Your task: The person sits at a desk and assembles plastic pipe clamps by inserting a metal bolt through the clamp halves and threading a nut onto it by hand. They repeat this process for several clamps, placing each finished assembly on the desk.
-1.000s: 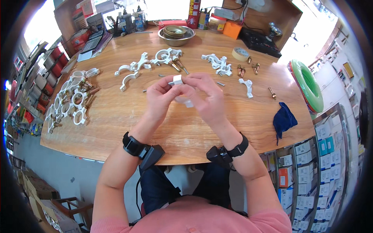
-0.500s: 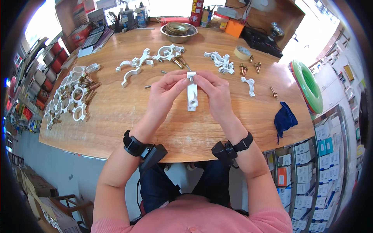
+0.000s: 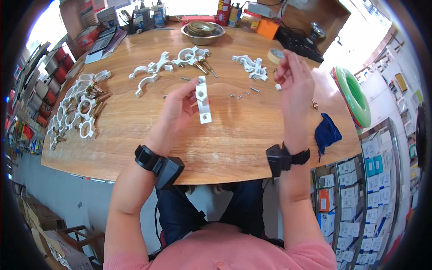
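Note:
My left hand (image 3: 177,105) grips a white plastic pipe clamp half (image 3: 203,102) near its upper end, holding it upright above the table. A small metal screw end shows at the clamp's top, by my fingertips. My right hand (image 3: 294,81) is slightly blurred and reaches over the right side of the table, its fingers loosely bent and apart. It is nearest to a brass-coloured anchor bolt (image 3: 275,70) and hides most of a white clamp piece (image 3: 278,87). Between the hands lie a small screw (image 3: 255,90) and several tiny nuts (image 3: 239,96).
White ring clamps with brass bolts (image 3: 85,108) cover the left. Loose clamp halves (image 3: 147,83) and a white clamp pile (image 3: 250,66) lie farther back. Metal bowls (image 3: 202,35) stand behind. At right are a tape roll (image 3: 275,56), blue pouch (image 3: 327,134) and green coil (image 3: 353,96).
My right hand has let go of the clamp half and moved right, toward the bolts. My left hand has moved slightly left with the clamp half, which has turned to show its side.

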Demonstrator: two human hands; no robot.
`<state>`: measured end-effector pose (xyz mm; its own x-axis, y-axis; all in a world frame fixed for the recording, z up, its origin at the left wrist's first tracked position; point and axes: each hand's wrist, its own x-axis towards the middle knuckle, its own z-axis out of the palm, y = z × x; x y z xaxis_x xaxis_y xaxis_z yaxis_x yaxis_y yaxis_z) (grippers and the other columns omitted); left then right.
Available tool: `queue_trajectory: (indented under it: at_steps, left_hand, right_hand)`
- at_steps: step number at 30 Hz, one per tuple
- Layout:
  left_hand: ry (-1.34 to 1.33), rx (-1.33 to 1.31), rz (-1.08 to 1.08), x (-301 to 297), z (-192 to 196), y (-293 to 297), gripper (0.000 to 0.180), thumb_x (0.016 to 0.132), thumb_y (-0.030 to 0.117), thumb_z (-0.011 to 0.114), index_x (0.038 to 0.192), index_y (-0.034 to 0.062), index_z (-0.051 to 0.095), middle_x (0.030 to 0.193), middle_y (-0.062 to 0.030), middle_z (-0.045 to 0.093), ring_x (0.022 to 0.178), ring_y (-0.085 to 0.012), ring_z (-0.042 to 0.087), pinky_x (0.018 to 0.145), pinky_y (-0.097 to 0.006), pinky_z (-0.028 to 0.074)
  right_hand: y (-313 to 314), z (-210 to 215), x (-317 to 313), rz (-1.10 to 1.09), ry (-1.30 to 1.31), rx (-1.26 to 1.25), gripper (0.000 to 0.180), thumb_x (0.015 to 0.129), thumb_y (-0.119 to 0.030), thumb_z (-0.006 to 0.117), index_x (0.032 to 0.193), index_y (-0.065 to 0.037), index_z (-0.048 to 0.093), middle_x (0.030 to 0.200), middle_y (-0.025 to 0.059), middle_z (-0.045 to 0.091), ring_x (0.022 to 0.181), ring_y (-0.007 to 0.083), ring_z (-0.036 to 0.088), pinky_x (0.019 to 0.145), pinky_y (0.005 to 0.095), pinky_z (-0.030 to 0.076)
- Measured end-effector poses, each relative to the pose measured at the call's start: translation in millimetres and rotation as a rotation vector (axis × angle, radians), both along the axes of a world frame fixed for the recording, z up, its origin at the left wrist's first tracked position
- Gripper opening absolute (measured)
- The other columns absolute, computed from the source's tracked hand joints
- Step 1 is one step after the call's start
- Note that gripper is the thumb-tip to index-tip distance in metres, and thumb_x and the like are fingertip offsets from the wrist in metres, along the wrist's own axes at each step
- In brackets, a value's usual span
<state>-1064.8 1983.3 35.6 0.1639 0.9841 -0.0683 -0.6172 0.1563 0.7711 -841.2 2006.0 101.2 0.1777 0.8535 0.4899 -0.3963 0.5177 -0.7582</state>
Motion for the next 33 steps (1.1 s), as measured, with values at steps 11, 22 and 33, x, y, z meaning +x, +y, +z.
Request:
queue_trajectory:
  at_steps: [11,22,33]
  left_hand:
    - [-0.028,-0.110,0.034,-1,-3,1,0.020,0.080,0.021,0.057,0.090,0.0037,0.054,0.074,-0.0056,0.057,0.065,-0.0170,0.056,0.060,-0.031,0.049]
    - [0.154,-0.053,-0.100,7,2,-6,0.017,0.081,0.020,0.056,0.083,0.0031,0.056,0.072,-0.0038,0.057,0.060,-0.0130,0.053,0.055,-0.024,0.044]
    - [0.130,-0.095,-0.073,5,-5,-2,0.017,0.082,0.020,0.054,0.083,0.0026,0.055,0.070,-0.0047,0.057,0.059,-0.0129,0.054,0.053,-0.025,0.046]
  right_hand:
    - [18,-13,21,-0.150,-0.678,-0.130,0.015,0.076,-0.011,0.063,0.081,0.002,0.064,0.062,-0.0001,0.057,0.054,0.0036,0.047,0.048,0.0171,0.038]
    - [44,-62,37,-0.408,-1.224,-0.257,0.019,0.072,-0.024,0.061,0.082,-0.010,0.066,0.076,0.0091,0.064,0.073,0.0210,0.061,0.066,0.0305,0.047]
    - [41,-77,21,-0.226,-1.335,-0.166,0.019,0.071,-0.020,0.062,0.085,-0.007,0.064,0.079,0.0115,0.062,0.075,0.0247,0.060,0.067,0.0331,0.046]
